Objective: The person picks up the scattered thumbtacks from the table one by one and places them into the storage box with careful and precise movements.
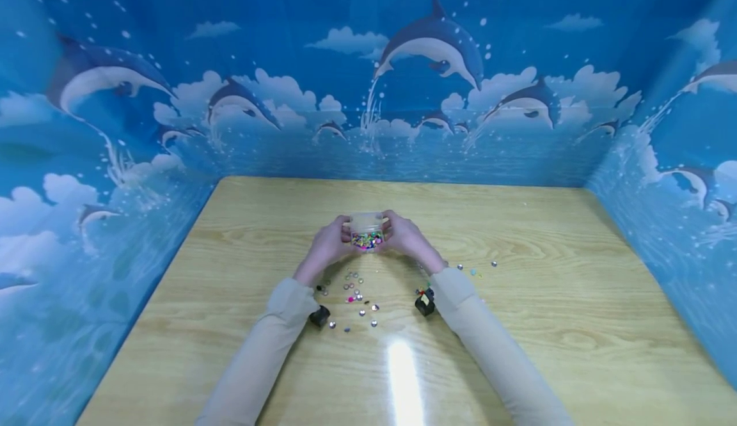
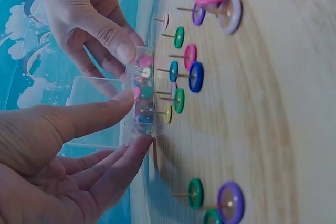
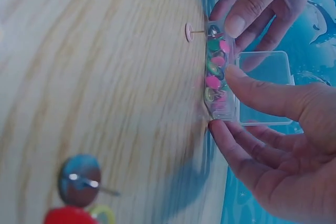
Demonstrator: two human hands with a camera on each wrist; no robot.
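Note:
A small clear plastic box with its hinged lid raised is on the far middle of the wooden table. Colourful thumbtacks fill its lower part. From the left, my left hand grips one end, thumb on the near face and fingers around the end and behind. My right hand holds the opposite end likewise. In the left wrist view, loose thumbtacks lie points-up near the box, among them a blue thumbtack and a purple-rimmed thumbtack.
Several loose thumbtacks are scattered between my forearms, and others, such as a thumbtack, lie right of my right forearm. Dark wrist cameras sit under both cuffs. A blue dolphin-print backdrop borders the wooden table behind and at both sides.

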